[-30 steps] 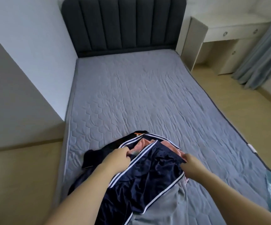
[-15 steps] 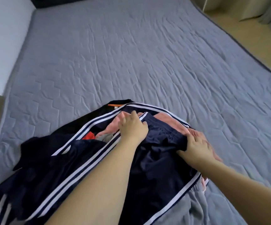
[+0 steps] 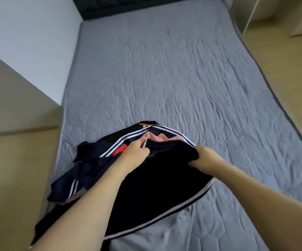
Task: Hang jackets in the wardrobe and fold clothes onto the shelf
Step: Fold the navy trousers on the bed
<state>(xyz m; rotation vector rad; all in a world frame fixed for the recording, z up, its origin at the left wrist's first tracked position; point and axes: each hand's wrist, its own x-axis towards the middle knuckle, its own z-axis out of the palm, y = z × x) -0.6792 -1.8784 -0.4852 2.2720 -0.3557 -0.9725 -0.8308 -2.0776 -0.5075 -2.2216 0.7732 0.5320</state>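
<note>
a navy jacket [image 3: 155,189] with white stripes lies on top of a heap of clothes [image 3: 95,160] at the near end of the bed [image 3: 164,78], towards its left edge. both hands grip its upper hem. the left hand [image 3: 137,151] pinches the fabric just beside a white stripe, fingers curled tight round the edge. the right hand [image 3: 202,158] has its fingers and thumb closed over a bunched fold of the dark cloth. the two hands sit near each other, with the hem stretched between them. the jacket's lower part spreads towards the camera, under both forearms, and a white stripe runs along its right edge.

under the jacket, a pink garment [image 3: 157,137] shows just past the hem, and a patch of red cloth [image 3: 121,150] peeks out beside the left hand. a dark garment with an orange tag [image 3: 143,124] sits at the far end of the heap. more dark striped cloth trails over the bed's left side.

the bed has a grey quilted cover, wrinkled. a dark headboard [image 3: 146,6] stands at the far end. a pale wall [image 3: 28,42] runs on the left and wooden floor [image 3: 282,60] on the right.
</note>
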